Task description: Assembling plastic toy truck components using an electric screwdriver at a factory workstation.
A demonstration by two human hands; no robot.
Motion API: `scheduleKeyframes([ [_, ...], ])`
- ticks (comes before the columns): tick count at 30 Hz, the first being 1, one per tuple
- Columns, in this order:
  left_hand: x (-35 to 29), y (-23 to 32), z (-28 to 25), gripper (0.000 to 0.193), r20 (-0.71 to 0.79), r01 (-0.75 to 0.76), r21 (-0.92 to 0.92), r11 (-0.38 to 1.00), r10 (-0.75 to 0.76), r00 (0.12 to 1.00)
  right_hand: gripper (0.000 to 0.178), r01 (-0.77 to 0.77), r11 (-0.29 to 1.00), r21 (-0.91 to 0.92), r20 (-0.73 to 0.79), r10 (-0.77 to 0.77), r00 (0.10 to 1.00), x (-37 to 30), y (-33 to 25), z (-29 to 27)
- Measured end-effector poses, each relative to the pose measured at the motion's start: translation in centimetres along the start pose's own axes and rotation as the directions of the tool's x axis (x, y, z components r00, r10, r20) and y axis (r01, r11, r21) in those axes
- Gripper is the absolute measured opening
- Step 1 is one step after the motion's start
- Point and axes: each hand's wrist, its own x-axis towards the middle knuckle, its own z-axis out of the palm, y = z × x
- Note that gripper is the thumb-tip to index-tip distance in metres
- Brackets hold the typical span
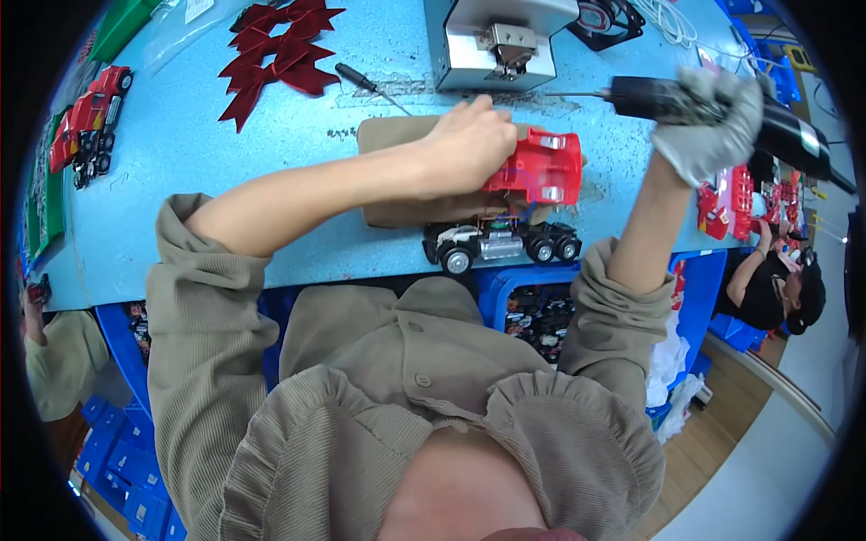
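A red plastic toy truck body (552, 167) lies on a brown pad. My bare left hand (474, 149) is closed at its left edge; the fingertips are partly hidden. Thin wires run from the body to a black toy truck chassis (501, 245), which stands on its wheels at the near side of the pad. In my right hand (717, 122), which wears a grey glove, a black electric screwdriver (636, 97) is gripped. Its long thin bit points left, in front of a metal screw feeder (511, 54).
Dark red bows (280, 59) and a small black screwdriver (356, 77) lie at the back left. A fan (606, 20) stands behind the screwdriver bit. Another red truck (90, 126) sits far left. Blue bins (492, 287) hold black parts below the table edge. Co-workers sit on both sides.
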Motion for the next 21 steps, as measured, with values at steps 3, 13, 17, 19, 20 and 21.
scheduleKeyframes([
  [3, 0.2, 0.4, -0.3, 0.009, 0.1, 0.061, 0.039, 0.997, -0.064, 0.993, 0.01, -0.146, 0.979, 0.141, 0.125, 0.129, 0.984, 0.9, 3.6, 0.1],
  [13, 0.6, -0.1, -2.5, 0.01, 0.24, 0.062, -0.056, 0.997, -0.047, 0.97, 0.033, 0.009, 0.981, -0.196, 0.439, 0.079, 0.895, 0.5, 7.8, 4.1],
  [17, 0.8, -0.3, -1.6, 0.011, 0.135, 0.008, -0.048, 0.999, -0.001, 0.991, 0.008, 0.372, 0.832, -0.411, 0.361, -0.226, 0.905, -2.3, 6.8, 3.4],
  [19, 0.6, -0.6, -1.4, 0.011, 0.14, -0.009, -0.042, 0.999, 0.015, 0.99, 0.009, 0.263, 0.918, -0.296, 0.128, -0.235, 0.964, -4.7, 5.1, 4.0],
  [20, 0.4, -0.7, -1.6, 0.011, 0.134, -0.025, -0.025, 0.999, 0.028, 0.991, 0.009, 0.259, 0.918, -0.3, 0.127, -0.231, 0.965, -4.1, 4.6, 2.3],
  [21, 0.3, -0.8, -1.8, 0.011, 0.13, -0.043, -0.006, 0.999, 0.044, 0.991, 0.01, 0.255, 0.915, -0.313, 0.269, -0.172, 0.948, -2.7, 4.1, -0.8],
])
